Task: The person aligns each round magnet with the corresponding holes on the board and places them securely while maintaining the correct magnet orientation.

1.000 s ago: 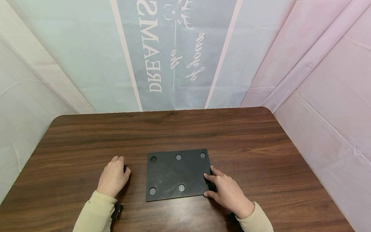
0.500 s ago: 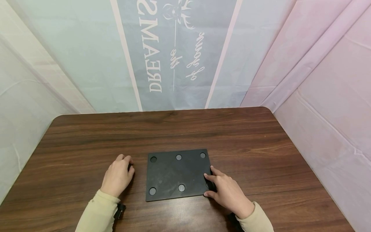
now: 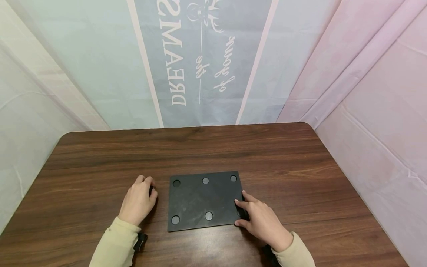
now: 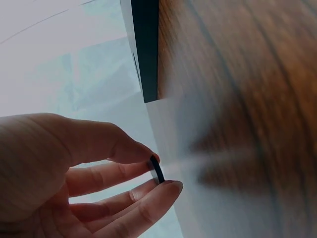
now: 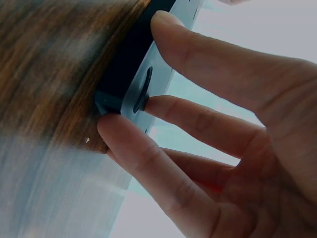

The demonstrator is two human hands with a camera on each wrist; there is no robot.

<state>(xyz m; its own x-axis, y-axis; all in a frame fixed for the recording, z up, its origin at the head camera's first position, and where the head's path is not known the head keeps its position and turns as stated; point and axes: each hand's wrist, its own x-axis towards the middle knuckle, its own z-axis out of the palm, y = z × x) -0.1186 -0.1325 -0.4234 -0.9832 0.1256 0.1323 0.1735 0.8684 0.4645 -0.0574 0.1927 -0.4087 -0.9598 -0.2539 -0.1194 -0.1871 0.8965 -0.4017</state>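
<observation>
A flat black board [image 3: 213, 198] lies on the table in the head view. Round recesses line its far and near edges; most show a grey face, while the far-left recess [image 3: 176, 183] is dark. My right hand [image 3: 261, 218] grips the board's near-right corner, thumb on the near edge. In the right wrist view one fingertip reaches the corner recess [image 5: 143, 91], another finger the board's side. To the left of the board, my left hand [image 3: 137, 202] pinches a small, thin black disc [image 4: 157, 170] between thumb and fingers. That hand partly hides the disc in the head view.
The brown wood-grain table [image 3: 186, 150] has rounded far corners. Behind it hangs a pale printed cloth [image 3: 213, 92] with lettering, and further light cloth [image 3: 373, 111] encloses the sides. Black straps [image 3: 141, 241] show at the wrists.
My left hand has moved right and slightly away from me, closer to the board, with the disc still pinched. The right hand and the board stay where they were.
</observation>
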